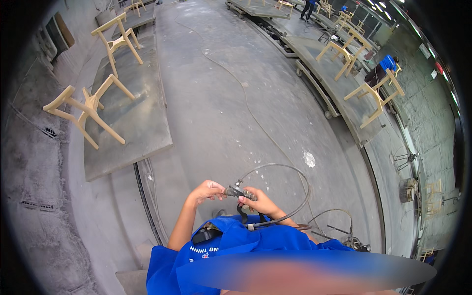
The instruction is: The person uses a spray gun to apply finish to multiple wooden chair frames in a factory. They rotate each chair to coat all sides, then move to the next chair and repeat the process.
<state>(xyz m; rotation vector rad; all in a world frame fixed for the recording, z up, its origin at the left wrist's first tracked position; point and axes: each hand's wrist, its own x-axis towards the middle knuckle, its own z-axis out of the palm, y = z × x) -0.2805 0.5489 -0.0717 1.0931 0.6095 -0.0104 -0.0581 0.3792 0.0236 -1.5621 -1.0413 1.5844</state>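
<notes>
We hold a small dark tool (239,192) in front of our chest, above the grey floor (216,113); our right hand (260,200) is wrapped around its body, and our left hand (206,189) pinches its front end with the fingertips. A thin hose (295,172) runs from the tool in a loop and comes back by our right wrist; a black strap (242,214) hangs below. To do this well, we judge the right hand should keep the body steady while the left works the tip; keep the hose loop slack, clear of the fingers. Wooden chair frames (88,105) lie well apart on a platform.
</notes>
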